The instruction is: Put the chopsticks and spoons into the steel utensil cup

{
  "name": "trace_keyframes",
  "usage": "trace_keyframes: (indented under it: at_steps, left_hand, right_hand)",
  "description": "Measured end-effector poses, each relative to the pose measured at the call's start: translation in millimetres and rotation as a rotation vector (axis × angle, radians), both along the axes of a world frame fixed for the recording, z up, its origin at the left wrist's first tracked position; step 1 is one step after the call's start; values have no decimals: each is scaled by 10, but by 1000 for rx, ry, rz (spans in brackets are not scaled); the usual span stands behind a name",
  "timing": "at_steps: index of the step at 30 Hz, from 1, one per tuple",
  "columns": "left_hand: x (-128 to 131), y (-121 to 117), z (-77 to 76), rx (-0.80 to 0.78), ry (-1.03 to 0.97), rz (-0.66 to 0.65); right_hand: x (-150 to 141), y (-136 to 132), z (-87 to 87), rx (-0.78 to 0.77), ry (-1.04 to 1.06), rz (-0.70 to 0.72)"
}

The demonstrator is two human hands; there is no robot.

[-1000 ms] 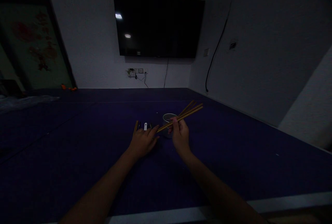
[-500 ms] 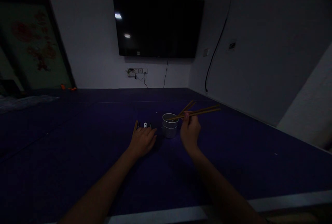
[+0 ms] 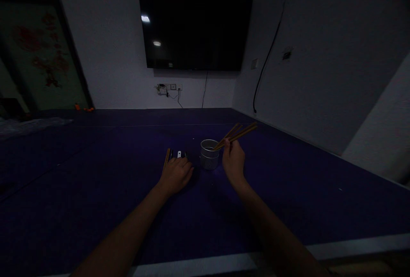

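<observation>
A metal cylindrical holder (image 3: 209, 157) stands upright in the middle of the purple surface. My right hand (image 3: 234, 160), just right of it, is closed on wooden chopsticks (image 3: 246, 130). Their lower ends slant into the holder's mouth, and other chopsticks (image 3: 231, 131) lean over its rim beside them. My left hand (image 3: 177, 173) rests palm down left of the holder, fingers stretched over a row of utensils. Past its fingers show more chopsticks (image 3: 167, 157), a pale handle with a hole (image 3: 179, 154) and dark handles (image 3: 186, 154); their other ends are hidden under the hand.
The purple surface (image 3: 105, 174) reaches back to the wall, with a pale front edge (image 3: 198, 265). Clear plastic wrap (image 3: 28, 126) and small orange things (image 3: 88, 109) lie at the far left. A television (image 3: 197, 31) hangs above sockets, and a black cable (image 3: 267, 59) runs down the right wall.
The chopsticks in my right hand have tilted steeper, their tips going lower into the holder. My right hand has shifted slightly left. The left hand has hardly moved.
</observation>
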State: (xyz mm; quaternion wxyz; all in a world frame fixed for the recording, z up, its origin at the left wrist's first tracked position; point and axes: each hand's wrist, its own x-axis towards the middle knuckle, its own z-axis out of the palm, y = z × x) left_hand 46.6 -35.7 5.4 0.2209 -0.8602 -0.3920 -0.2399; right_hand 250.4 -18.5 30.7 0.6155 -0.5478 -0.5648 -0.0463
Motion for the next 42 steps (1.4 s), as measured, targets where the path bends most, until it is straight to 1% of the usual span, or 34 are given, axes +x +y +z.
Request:
trace_keyframes:
  at_steps: [4,9,18,21,25,29,35,42]
  left_hand:
    - [6,1,-6,-8,8,0]
    - [17,2,-10,-21,25,3]
    - [26,-1,-7,-36,26,-3]
    - [27,-2,-10,-26,23,-6]
    - [31,-1,-13,-20,19,-9]
    - [37,3,-9,-32,38,-7]
    - [42,4,2,-45,52,8]
    - [48,1,14,-88,74,15]
  right_hand:
    - [17,36,-35,-25,-36,28]
    - [23,98,-100,-73,-74,21]
    - [96,235,-206,-27,-128,19]
    - [120,275,-229,-33,-135,51]
    - [130,303,-231,-44,-143,122]
    - [130,287,-213,-22,-131,152]
    - [126,240,-196,21,-86,108]
    - [111,240,-208,-5,-38,86]
